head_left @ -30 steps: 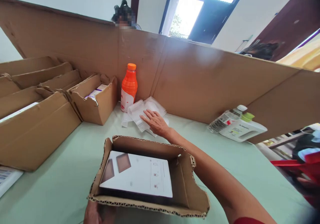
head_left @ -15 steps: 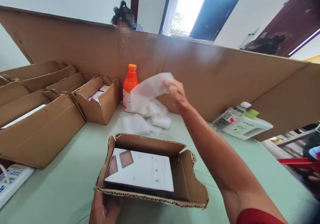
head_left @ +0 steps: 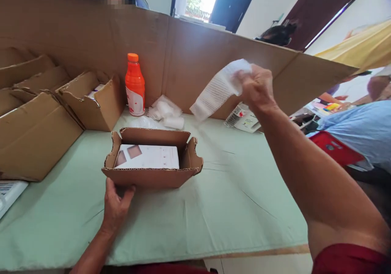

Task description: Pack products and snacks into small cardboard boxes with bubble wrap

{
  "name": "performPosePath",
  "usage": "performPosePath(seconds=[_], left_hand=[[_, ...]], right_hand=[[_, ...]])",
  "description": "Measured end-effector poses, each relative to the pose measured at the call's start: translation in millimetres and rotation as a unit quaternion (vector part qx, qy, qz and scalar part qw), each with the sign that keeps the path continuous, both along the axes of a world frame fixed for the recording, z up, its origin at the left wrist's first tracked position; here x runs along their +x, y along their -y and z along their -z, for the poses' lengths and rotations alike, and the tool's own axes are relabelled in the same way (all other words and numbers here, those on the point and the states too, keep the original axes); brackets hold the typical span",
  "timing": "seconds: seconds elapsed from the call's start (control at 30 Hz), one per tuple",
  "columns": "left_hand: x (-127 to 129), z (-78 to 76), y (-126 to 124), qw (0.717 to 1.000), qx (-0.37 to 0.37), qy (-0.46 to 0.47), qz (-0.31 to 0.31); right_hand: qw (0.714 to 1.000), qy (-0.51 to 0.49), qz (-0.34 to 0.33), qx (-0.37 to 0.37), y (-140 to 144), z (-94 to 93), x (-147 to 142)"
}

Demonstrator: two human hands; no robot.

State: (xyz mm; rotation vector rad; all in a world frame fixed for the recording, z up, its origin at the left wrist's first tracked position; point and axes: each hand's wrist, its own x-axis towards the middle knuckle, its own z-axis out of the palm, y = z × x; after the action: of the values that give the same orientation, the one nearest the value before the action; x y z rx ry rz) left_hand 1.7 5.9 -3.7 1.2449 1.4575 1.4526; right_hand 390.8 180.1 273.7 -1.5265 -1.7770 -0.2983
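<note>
A strip of whitish, translucent bubble wrap [head_left: 214,92] hangs from my right hand [head_left: 259,86], whose fingers are closed on one end. That hand is raised at the right, well above the table, and blurred a little by motion. My left hand [head_left: 116,204] grips the lower left front of an open cardboard box [head_left: 152,178], its thumb and fingers apart around the corner, with some fingertips hidden. Inside the box lies a white printed carton [head_left: 152,157] with brownish squares. More crumpled bubble wrap [head_left: 166,113] rests behind the box.
An orange bottle [head_left: 135,86] stands by a cardboard divider [head_left: 195,49]. Several cardboard bins [head_left: 45,131] fill the left. A clear bottle [head_left: 233,117] and a white jug [head_left: 247,122] lie at the back right. A power strip [head_left: 12,194] sits far left. Other people are beyond.
My right hand has swung up and to the right, lifting the bubble wrap away from the pile by the orange bottle. The view has shifted, and my left hand stays at the box.
</note>
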Motion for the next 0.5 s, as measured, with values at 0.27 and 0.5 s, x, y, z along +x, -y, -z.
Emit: performPosePath(seconds=[0.27, 0.5], left_hand=[[-7.0, -8.4, 34.2, 0.994, 0.027, -0.077, -0.078], [18.2, -28.9, 90.5, 0.927, 0.260, -0.269, 0.027]], right_hand=[[0.981, 0.133, -0.093, -0.102, 149.0, 147.6, -28.9], [0.961, 0.141, -0.129, -0.201, 229.4, 224.7, -57.2]])
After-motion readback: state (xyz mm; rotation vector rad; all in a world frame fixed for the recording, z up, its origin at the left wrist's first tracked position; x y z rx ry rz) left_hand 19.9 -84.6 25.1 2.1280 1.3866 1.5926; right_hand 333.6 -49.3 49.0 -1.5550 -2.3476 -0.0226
